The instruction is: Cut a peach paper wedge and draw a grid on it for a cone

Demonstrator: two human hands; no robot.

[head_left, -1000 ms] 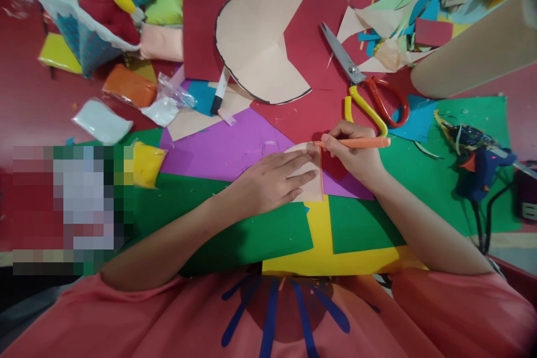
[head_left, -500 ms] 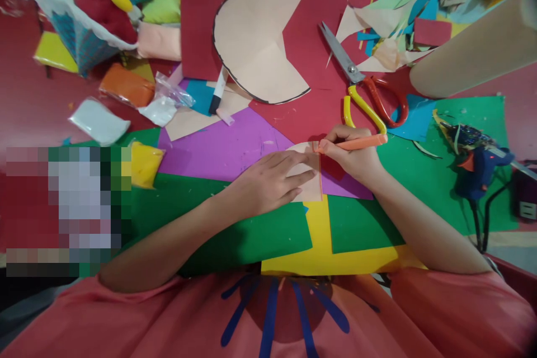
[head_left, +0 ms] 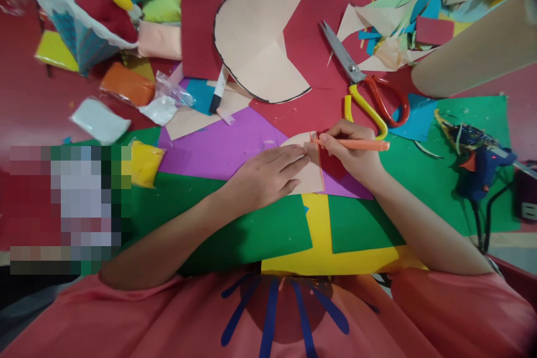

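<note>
My left hand [head_left: 268,175] lies flat, fingers stretched out, over a small cream paper piece [head_left: 311,176] with a curved top. An orange line runs along that piece's right edge. In my right hand [head_left: 354,151] is an orange marker pen [head_left: 364,145], its tip at the upper right corner of the piece. Purple paper [head_left: 213,148] and green sheets [head_left: 260,235] lie under and around the hands. Just beyond my right hand rest scissors [head_left: 354,71] with one yellow and one red handle, blades apart.
A large black-outlined cream cutout [head_left: 251,39] lies on red paper ahead. Clay packets [head_left: 126,85] and a cone-shaped craft piece [head_left: 90,33] sit at left. A blue glue gun [head_left: 482,170], a cream paper roll [head_left: 478,47] and paper scraps [head_left: 386,19] are at right.
The small cream piece has shifted slightly up and turned a little. My left fingers have drawn back left, and the pen now lies at a flatter angle.
</note>
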